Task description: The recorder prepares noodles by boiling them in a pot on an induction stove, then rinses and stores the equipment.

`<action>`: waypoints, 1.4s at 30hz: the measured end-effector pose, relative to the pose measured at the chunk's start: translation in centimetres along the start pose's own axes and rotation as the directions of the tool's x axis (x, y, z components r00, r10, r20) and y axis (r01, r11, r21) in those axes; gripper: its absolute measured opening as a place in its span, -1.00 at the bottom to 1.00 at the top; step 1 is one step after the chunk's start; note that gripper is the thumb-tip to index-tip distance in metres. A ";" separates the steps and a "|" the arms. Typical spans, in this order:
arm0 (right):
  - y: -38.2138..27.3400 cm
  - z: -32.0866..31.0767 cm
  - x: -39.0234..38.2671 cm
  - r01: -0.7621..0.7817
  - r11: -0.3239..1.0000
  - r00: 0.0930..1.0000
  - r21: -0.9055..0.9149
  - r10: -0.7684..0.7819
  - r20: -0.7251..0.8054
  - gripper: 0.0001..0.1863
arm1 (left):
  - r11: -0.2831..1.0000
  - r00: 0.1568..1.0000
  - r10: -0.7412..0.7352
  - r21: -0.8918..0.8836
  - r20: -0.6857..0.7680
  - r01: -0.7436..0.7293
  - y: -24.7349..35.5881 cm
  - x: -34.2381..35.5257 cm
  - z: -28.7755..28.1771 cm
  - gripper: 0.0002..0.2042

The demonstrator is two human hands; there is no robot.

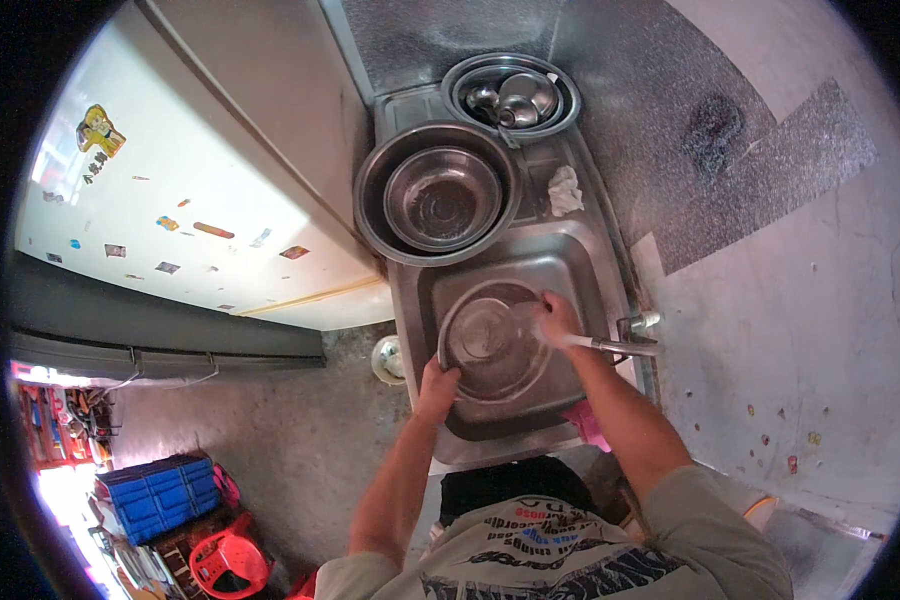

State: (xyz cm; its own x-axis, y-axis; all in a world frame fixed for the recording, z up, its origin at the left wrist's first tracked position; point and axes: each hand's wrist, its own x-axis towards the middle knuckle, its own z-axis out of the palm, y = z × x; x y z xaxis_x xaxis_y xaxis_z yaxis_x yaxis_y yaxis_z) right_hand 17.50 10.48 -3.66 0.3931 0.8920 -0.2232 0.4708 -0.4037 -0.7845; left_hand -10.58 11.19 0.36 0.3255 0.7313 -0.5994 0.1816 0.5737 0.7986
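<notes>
A round steel basin (490, 350) lies in the metal sink (570, 257), with what looks like water spraying into it from the faucet (625, 345) on the right. My left hand (437, 387) is closed on the basin's left rim, and my right hand (556, 318) is closed on its upper right rim, beside the spout. A pink cloth or glove (587, 424) is at the sink's lower right. Behind the sink, two nested steel basins (440, 195) sit on the drainboard, with a white crumpled cloth (564, 191) to their right.
A tub of steel bowls (520, 100) stands at the back. A white refrigerator (190, 200) with stickers is on the left, a wall on the right. A white bowl (388, 358) sits low beside the sink. A red plastic chair (225, 555) and blue padded item (158, 495) are at lower left.
</notes>
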 end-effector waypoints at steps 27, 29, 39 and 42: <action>-2.6 1.1 -7.2 -0.385 0.346 0.911 0.856 0.289 0.293 -0.59 | 0.861 0.947 0.271 -0.397 -0.170 -0.318 -3.9 -1.1 7.6 -0.45; 1.6 -0.5 -4.9 -0.349 0.596 0.925 0.723 0.344 0.163 -0.61 | 0.947 0.991 0.128 -0.292 -0.034 -0.132 -1.0 -2.3 7.5 -0.49; -4.4 -2.6 -1.0 -0.087 0.967 0.987 0.239 0.052 0.152 -0.58 | 0.992 0.997 0.077 -0.101 -0.017 -0.078 0.5 0.0 -0.7 -0.58; -1.1 -1.6 -1.2 -0.305 0.946 0.952 0.109 0.300 0.058 -0.54 | 0.960 0.991 0.131 -0.247 -0.034 -0.135 -0.1 0.4 1.2 -0.58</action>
State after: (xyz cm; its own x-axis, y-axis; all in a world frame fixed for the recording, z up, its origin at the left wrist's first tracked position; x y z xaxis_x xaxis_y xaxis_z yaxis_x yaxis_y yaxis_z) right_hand 17.71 9.52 -1.58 0.4697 0.7402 -0.4812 0.2393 -0.6314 -0.7376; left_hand -9.37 10.95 0.07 0.3145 0.8124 -0.4911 -0.0989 0.5425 0.8342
